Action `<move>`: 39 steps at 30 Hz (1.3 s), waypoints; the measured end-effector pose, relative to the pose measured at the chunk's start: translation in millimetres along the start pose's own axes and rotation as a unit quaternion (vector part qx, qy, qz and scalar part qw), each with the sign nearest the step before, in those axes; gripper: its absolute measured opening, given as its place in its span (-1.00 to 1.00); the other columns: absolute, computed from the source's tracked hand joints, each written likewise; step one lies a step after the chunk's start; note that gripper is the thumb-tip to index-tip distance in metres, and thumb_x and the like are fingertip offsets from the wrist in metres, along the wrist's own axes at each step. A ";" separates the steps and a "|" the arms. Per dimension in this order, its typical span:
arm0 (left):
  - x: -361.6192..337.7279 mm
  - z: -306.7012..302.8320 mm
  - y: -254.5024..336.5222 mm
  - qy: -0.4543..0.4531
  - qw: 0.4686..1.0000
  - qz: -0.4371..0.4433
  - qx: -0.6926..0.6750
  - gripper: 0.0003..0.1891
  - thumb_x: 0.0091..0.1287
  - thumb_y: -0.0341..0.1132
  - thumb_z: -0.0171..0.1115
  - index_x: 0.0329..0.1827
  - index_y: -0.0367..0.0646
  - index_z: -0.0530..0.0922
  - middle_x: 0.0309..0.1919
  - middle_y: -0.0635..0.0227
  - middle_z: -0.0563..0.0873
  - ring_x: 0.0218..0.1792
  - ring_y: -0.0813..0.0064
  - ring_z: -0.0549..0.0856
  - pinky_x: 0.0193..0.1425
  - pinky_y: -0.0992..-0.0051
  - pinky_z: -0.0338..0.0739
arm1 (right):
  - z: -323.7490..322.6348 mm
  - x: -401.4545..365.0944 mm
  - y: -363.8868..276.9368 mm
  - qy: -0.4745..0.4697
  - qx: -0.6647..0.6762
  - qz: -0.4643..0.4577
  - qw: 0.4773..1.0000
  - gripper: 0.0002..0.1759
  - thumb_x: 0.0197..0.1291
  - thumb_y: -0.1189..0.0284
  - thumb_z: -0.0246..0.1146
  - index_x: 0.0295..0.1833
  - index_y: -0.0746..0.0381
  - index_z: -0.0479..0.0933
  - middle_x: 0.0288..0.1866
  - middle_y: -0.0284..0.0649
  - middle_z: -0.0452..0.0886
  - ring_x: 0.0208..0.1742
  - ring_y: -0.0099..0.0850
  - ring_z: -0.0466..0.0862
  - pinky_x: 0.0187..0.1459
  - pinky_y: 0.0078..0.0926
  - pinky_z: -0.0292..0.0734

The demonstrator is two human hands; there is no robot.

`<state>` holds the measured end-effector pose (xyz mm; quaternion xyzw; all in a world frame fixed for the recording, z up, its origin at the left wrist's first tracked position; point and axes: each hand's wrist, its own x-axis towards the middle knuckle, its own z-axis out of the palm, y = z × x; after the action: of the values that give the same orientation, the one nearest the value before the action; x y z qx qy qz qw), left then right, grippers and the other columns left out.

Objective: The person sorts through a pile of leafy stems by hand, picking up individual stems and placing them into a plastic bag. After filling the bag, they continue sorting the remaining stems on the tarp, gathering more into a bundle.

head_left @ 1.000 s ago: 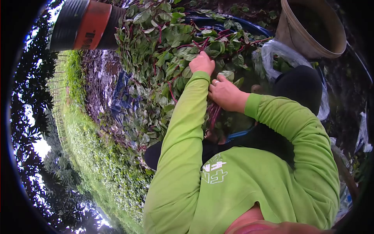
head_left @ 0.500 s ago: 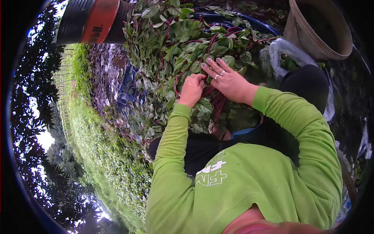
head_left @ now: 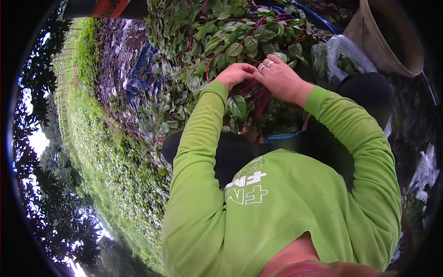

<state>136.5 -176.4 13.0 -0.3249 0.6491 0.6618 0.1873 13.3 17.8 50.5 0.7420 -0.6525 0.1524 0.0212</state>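
Note:
A large heap of leafy greens with red-purple stems lies in front of me. My left hand is over the heap, its fingers pressed together and meeting those of my right hand. Two rings show on my right hand, whose fingers are bent inward and closed at the same spot. What the fingertips pinch is too small and hidden to name. Just beneath my hands a bundle of purple stems points toward my body.
A dirty pale bucket stands at the upper right, with a clear plastic bag beside it. A black and red drum is at the top left. Blue sheeting lies left of the heap. Green plants grow further left.
My hands have come together. The right fingers, spread before, are now bent in toward the left ones. The whole view has shifted, so the drum and heap appear higher.

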 end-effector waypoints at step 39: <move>-161.3 81.2 184.4 0.485 0.557 0.548 0.392 0.08 0.22 0.13 0.50 0.73 0.07 0.08 0.53 0.01 0.35 0.62 -0.13 0.17 0.62 -0.36 -0.20 | -287.0 -44.9 46.7 0.114 -0.109 0.230 0.960 0.06 -0.07 0.32 0.57 0.62 0.02 0.30 0.03 0.00 0.72 0.05 0.02 0.74 0.15 -0.13 0.62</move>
<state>113.7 -84.8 253.2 -0.0734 0.8902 0.0592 -0.4457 -93.8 120.1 304.7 0.5430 -0.8112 0.1649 0.1410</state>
